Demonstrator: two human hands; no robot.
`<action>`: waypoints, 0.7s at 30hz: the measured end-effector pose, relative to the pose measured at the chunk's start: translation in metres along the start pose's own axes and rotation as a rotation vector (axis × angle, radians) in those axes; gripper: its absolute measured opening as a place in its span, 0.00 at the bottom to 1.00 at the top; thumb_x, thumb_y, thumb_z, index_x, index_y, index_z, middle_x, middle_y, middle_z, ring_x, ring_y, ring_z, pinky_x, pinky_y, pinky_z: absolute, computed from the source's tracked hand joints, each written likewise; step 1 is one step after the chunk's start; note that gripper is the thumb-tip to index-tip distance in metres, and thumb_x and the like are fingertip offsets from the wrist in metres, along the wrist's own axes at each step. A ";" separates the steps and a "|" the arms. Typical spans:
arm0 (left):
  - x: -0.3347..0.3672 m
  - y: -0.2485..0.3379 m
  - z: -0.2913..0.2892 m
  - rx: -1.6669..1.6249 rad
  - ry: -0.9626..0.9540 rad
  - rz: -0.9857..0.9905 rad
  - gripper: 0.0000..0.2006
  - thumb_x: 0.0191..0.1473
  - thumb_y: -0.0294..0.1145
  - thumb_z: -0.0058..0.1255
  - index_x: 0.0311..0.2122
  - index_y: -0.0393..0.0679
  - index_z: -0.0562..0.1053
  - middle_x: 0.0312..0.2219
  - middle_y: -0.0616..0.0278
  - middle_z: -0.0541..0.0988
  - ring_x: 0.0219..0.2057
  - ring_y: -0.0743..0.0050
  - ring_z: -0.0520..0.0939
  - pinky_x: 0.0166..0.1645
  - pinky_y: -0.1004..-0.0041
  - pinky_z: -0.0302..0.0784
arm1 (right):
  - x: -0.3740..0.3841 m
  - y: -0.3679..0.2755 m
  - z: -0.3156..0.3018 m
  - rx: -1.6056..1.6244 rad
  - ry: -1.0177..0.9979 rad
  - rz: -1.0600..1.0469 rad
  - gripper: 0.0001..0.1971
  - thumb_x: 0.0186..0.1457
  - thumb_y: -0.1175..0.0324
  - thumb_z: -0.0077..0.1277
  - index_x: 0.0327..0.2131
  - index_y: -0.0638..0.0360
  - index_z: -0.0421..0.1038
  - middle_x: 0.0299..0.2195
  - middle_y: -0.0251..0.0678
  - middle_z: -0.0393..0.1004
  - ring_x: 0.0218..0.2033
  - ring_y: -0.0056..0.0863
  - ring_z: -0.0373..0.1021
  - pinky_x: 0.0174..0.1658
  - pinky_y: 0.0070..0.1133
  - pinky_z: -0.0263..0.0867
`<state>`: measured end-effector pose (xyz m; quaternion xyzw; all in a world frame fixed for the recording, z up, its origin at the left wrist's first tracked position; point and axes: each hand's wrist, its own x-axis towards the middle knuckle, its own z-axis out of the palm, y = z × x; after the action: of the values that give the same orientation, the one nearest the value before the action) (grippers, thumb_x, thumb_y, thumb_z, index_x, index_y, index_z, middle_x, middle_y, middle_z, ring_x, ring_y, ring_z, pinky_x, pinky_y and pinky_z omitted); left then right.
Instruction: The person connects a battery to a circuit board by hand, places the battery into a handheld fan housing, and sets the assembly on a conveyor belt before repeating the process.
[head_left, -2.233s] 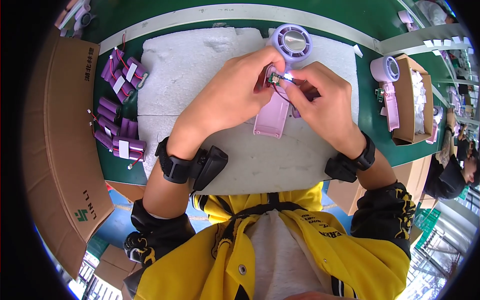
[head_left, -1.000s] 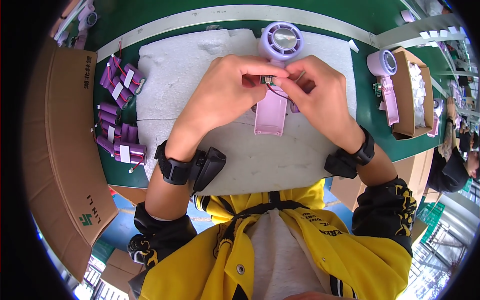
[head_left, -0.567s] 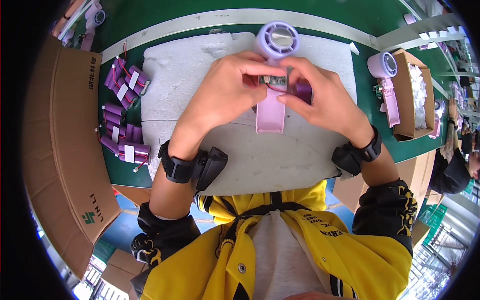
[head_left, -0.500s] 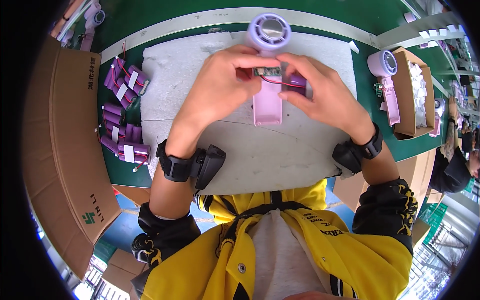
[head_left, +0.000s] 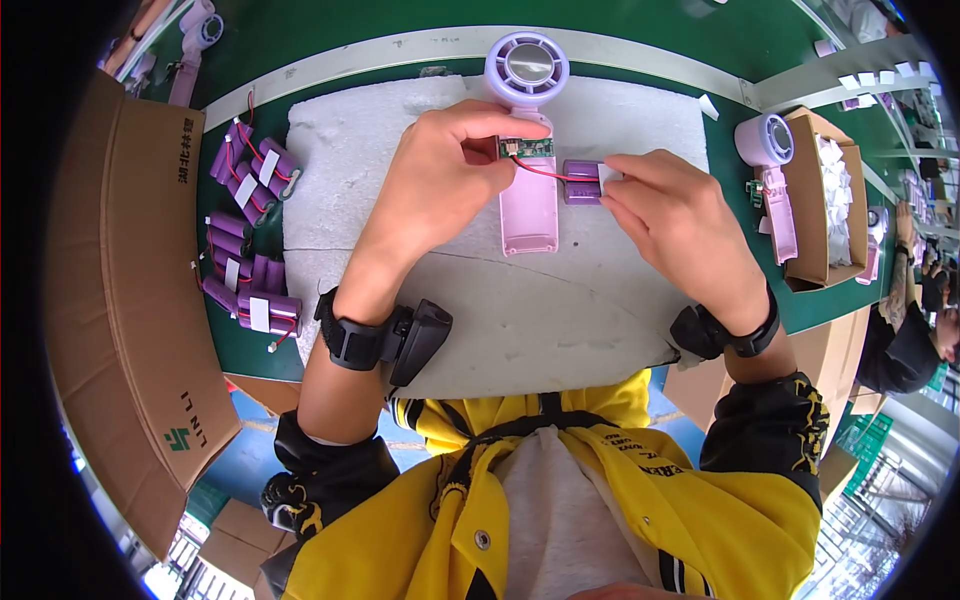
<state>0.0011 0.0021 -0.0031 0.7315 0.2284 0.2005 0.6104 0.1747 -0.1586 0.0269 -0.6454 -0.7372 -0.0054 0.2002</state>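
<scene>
On the pale foam sheet [head_left: 480, 330] lies a lilac handheld fan [head_left: 528, 68], its round head away from me and its pink handle shell [head_left: 528, 220] uncovered. A green circuit board [head_left: 532, 148] sits across the top of the handle. My left hand [head_left: 435, 175] is closed around the upper handle, fingers at the board. To the right of the handle is a purple battery pack [head_left: 581, 184], joined to the board by red and dark wires. My right hand [head_left: 680, 205] pinches the pack's right end, by its white label.
Several wired purple battery packs [head_left: 240, 235] lie at left, beside a tall cardboard box [head_left: 130, 270]. On the right are another opened fan [head_left: 764, 142] and a small carton [head_left: 858, 215] of white pieces. Another person's arm [head_left: 903, 245] shows at far right.
My right hand has moved right, away from the board, and now grips the battery pack's outer end. The fan has shifted slightly left, with my left hand still on it.
</scene>
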 end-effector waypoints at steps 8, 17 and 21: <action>0.001 0.002 -0.001 0.048 -0.010 -0.004 0.19 0.43 0.14 0.48 0.41 0.41 0.80 0.38 0.60 0.79 0.32 0.76 0.78 0.40 0.79 0.74 | 0.001 -0.006 0.002 -0.101 -0.058 0.024 0.06 0.42 0.78 0.60 0.26 0.67 0.73 0.35 0.41 0.77 0.32 0.36 0.73 0.34 0.27 0.72; 0.000 0.001 -0.003 0.038 -0.048 0.023 0.18 0.44 0.14 0.51 0.43 0.41 0.79 0.40 0.59 0.79 0.36 0.75 0.80 0.42 0.78 0.75 | 0.001 0.005 0.002 0.076 -0.006 0.005 0.06 0.43 0.79 0.58 0.27 0.67 0.73 0.37 0.43 0.77 0.32 0.37 0.73 0.35 0.28 0.72; 0.000 0.001 -0.010 0.125 -0.074 0.003 0.18 0.45 0.13 0.52 0.43 0.39 0.79 0.42 0.59 0.78 0.37 0.75 0.80 0.41 0.79 0.76 | 0.000 0.010 0.010 0.077 -0.007 -0.032 0.05 0.44 0.77 0.55 0.27 0.68 0.72 0.38 0.47 0.76 0.31 0.38 0.73 0.35 0.28 0.72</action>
<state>-0.0043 0.0100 -0.0003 0.7754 0.2166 0.1597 0.5713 0.1816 -0.1540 0.0157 -0.6252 -0.7479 0.0221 0.2220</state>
